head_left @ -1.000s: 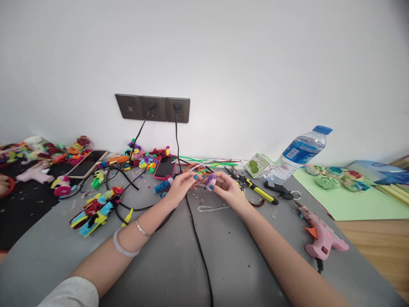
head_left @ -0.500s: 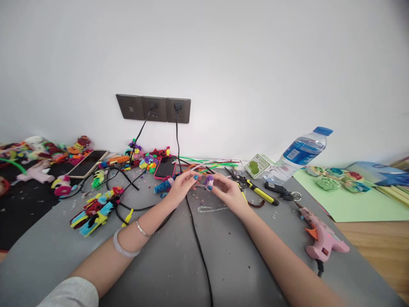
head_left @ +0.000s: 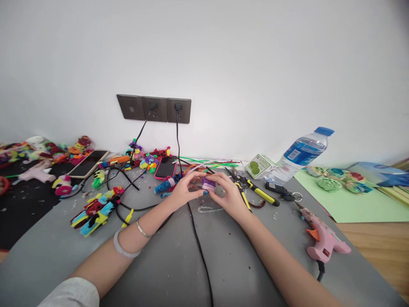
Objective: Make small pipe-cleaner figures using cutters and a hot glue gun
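Both my hands meet over the middle of the grey table (head_left: 179, 256). My left hand (head_left: 185, 188) and my right hand (head_left: 227, 194) pinch a small purple and white pipe-cleaner piece (head_left: 208, 184) between their fingertips. The fingers of both hands are curled round it, and part of the piece is hidden behind them. A glittery silver pipe cleaner (head_left: 209, 209) lies on the table just below the hands. A black cable (head_left: 200, 247) runs under them toward me.
Yellow-handled pliers (head_left: 252, 189), keys (head_left: 283, 192), a pink glue gun (head_left: 322, 241) and a water bottle (head_left: 298, 155) lie to the right. Colourful pipe-cleaner figures (head_left: 94, 211), two phones (head_left: 164, 167) and cables crowd the left. Wall sockets (head_left: 154, 108) sit behind. Green paper (head_left: 361, 204) lies far right.
My hands have drawn closer together and dropped slightly toward the table. The purple piece has turned in my fingers and now sits between both hands.
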`<control>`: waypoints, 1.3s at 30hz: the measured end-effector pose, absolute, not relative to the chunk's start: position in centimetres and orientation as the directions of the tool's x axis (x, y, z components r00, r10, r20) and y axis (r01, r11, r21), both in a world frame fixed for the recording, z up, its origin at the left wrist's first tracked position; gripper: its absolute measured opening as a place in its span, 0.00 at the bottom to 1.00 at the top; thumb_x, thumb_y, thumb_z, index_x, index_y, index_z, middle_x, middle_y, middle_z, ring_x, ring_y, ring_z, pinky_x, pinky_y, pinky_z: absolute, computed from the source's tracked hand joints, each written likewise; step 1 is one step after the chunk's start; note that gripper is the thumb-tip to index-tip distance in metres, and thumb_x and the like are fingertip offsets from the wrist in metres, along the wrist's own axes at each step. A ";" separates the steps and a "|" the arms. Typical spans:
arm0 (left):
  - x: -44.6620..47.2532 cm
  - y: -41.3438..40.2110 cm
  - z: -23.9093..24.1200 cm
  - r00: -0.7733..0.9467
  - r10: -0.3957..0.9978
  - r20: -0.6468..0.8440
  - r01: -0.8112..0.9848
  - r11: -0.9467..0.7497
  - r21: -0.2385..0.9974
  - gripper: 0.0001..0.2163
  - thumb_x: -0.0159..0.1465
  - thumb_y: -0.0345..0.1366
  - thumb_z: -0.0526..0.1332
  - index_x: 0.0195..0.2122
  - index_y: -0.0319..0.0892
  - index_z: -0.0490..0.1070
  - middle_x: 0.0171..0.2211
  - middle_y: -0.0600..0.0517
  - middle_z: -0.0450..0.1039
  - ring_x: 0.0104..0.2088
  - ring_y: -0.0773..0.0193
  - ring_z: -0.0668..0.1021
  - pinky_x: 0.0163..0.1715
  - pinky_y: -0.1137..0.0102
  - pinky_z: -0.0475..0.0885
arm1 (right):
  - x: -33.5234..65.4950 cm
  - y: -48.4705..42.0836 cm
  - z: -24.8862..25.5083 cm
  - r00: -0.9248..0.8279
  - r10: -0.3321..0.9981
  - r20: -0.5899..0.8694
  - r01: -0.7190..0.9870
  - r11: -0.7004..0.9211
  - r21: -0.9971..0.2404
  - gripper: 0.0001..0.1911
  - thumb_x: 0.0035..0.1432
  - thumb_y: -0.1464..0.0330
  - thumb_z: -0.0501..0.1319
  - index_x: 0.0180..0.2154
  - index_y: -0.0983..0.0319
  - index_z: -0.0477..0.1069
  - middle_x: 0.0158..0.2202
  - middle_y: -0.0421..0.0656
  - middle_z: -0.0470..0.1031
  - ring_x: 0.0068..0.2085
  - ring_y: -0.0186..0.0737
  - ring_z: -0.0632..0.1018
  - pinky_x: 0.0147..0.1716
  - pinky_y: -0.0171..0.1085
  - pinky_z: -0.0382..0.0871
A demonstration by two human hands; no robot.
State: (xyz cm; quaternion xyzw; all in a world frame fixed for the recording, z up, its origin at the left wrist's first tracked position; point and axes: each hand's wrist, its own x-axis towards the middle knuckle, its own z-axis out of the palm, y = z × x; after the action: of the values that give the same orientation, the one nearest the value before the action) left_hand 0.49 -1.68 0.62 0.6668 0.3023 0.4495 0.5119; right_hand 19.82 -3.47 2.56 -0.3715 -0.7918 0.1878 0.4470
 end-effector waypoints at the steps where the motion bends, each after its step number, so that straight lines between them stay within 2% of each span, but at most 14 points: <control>1: 0.4 -1.7 0.6 0.400 0.861 0.312 -0.046 -0.322 0.946 0.22 0.57 0.33 0.68 0.53 0.42 0.69 0.56 0.42 0.69 0.50 0.57 0.75 0.41 0.69 0.73 | 19.8 -3.5 2.5 -0.334 0.749 0.573 0.421 0.662 -0.620 0.17 0.58 0.72 0.60 0.50 0.56 0.70 0.44 0.46 0.74 0.47 0.46 0.76 0.47 0.45 0.72; 6: 0.2 -1.7 0.7 0.378 0.844 0.380 0.082 -0.440 0.894 0.19 0.58 0.32 0.67 0.51 0.42 0.72 0.52 0.43 0.72 0.50 0.56 0.76 0.45 0.67 0.72 | 19.9 -3.7 2.1 -0.320 0.757 0.570 0.442 0.651 -0.617 0.24 0.58 0.72 0.61 0.56 0.57 0.62 0.45 0.47 0.74 0.47 0.45 0.77 0.49 0.46 0.72; 13: 0.2 -2.0 1.3 0.331 0.838 0.434 0.132 -0.497 0.858 0.16 0.59 0.30 0.65 0.49 0.42 0.71 0.49 0.44 0.75 0.47 0.58 0.78 0.46 0.67 0.71 | 20.0 -3.7 2.4 -0.305 0.758 0.576 0.397 0.651 -0.647 0.26 0.58 0.72 0.60 0.58 0.57 0.61 0.49 0.48 0.74 0.50 0.46 0.76 0.50 0.45 0.71; 16: 0.2 -2.1 1.4 0.293 0.842 0.452 0.126 -0.503 0.855 0.17 0.59 0.30 0.64 0.50 0.42 0.71 0.49 0.45 0.75 0.47 0.58 0.77 0.45 0.68 0.71 | 20.2 -3.5 2.6 -0.295 0.776 0.558 0.408 0.630 -0.661 0.23 0.58 0.71 0.61 0.56 0.57 0.64 0.51 0.49 0.74 0.51 0.47 0.76 0.51 0.45 0.70; 20: 0.1 -2.2 1.5 0.285 0.823 0.492 0.136 -0.543 0.829 0.17 0.59 0.30 0.64 0.50 0.43 0.71 0.50 0.45 0.75 0.50 0.58 0.77 0.46 0.68 0.71 | 20.4 -3.3 2.9 -0.306 0.767 0.564 0.415 0.641 -0.646 0.16 0.59 0.69 0.63 0.50 0.57 0.70 0.47 0.47 0.77 0.50 0.49 0.76 0.51 0.48 0.68; 29: 0.2 -2.4 2.1 0.309 0.750 0.585 0.232 -0.656 0.719 0.15 0.59 0.32 0.66 0.49 0.43 0.72 0.48 0.44 0.74 0.53 0.54 0.74 0.52 0.63 0.70 | 20.4 -3.5 3.1 -0.288 0.770 0.569 0.369 0.638 -0.676 0.12 0.59 0.69 0.62 0.47 0.56 0.72 0.45 0.46 0.77 0.48 0.47 0.75 0.50 0.46 0.68; 39: 0.2 -2.5 2.3 0.296 0.732 0.614 0.264 -0.680 0.684 0.13 0.57 0.29 0.64 0.44 0.42 0.72 0.44 0.46 0.75 0.47 0.57 0.76 0.45 0.66 0.72 | 20.2 -3.8 3.2 -0.269 0.765 0.585 0.356 0.643 -0.678 0.13 0.58 0.71 0.62 0.47 0.57 0.70 0.44 0.46 0.76 0.46 0.46 0.76 0.48 0.45 0.70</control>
State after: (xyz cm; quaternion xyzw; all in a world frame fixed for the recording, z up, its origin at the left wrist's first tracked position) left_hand 0.21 -2.54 2.29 0.7698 0.3234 0.4975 0.2353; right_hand 20.23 -3.76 3.17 -0.3651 -0.7676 0.2126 0.4820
